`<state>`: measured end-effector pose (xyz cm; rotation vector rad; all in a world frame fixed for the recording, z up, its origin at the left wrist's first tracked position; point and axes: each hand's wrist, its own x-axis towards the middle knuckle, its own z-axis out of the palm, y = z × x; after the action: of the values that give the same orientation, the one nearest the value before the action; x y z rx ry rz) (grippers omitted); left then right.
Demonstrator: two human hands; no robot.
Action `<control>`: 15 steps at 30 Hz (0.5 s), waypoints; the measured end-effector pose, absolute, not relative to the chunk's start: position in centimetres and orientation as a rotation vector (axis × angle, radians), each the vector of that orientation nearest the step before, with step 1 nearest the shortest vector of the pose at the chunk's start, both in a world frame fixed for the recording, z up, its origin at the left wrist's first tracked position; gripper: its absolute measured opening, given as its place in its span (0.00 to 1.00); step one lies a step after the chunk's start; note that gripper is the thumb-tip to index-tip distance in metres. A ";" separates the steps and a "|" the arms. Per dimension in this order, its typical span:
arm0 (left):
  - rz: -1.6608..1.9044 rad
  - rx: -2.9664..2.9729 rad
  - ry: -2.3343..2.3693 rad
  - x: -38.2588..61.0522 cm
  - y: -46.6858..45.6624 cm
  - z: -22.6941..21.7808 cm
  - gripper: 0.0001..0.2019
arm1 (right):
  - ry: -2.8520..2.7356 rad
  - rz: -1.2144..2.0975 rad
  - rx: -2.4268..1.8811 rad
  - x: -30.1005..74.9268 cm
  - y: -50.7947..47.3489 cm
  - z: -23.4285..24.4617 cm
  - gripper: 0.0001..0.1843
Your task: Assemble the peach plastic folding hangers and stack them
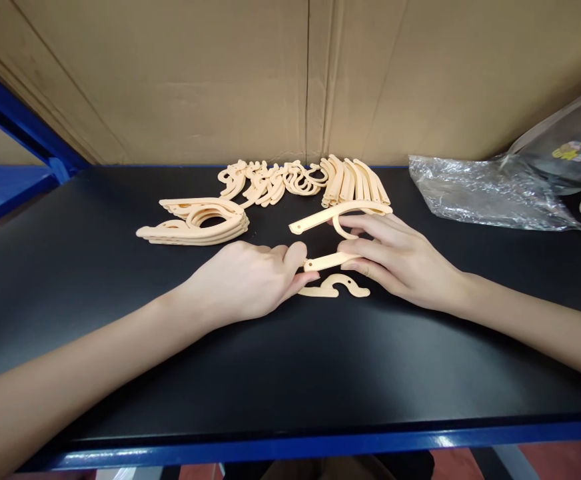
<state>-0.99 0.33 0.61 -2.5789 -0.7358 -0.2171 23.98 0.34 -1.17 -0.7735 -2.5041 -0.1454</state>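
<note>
Over the middle of the black table, both my hands are on a beige plastic folding hanger (328, 261). The fingers of my right hand (405, 257) are closed on its right part. One long hanger arm (320, 219) and a curved loop stick out beyond those fingers. My left hand (248, 280) is closed, thumb and forefinger pinching at the holed left end of the nearer arm. What lies inside that pinch is mostly hidden. Just below the hands, a small hook-shaped piece (343, 287) lies flat on the table, partly behind my left thumb.
Left of centre lies a stack of beige hangers (195, 230). Farther back are a pile of hook pieces (270, 181) and a row of long arms (353, 181). A clear plastic bag (490, 193) lies at right. Cardboard (220, 80) stands behind; a blue edge (320, 443) runs in front.
</note>
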 end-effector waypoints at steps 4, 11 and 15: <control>-0.214 -2.571 -0.722 -1.1 0.2 0.7 0.18 | -2.507 -0.142 -0.753 23.9 0.4 -1.1 0.12; -0.236 -2.580 -0.703 -1.1 0.2 0.6 0.17 | -2.501 -0.148 -0.730 23.8 0.3 -1.0 0.11; -0.261 -2.594 -0.720 -0.9 0.4 0.6 0.17 | -2.492 -0.143 -0.732 23.9 0.4 -1.1 0.10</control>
<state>-0.91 0.37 0.64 -2.5940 -0.7196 -0.2609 23.86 0.39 -1.13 -0.7324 -2.4920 -0.1431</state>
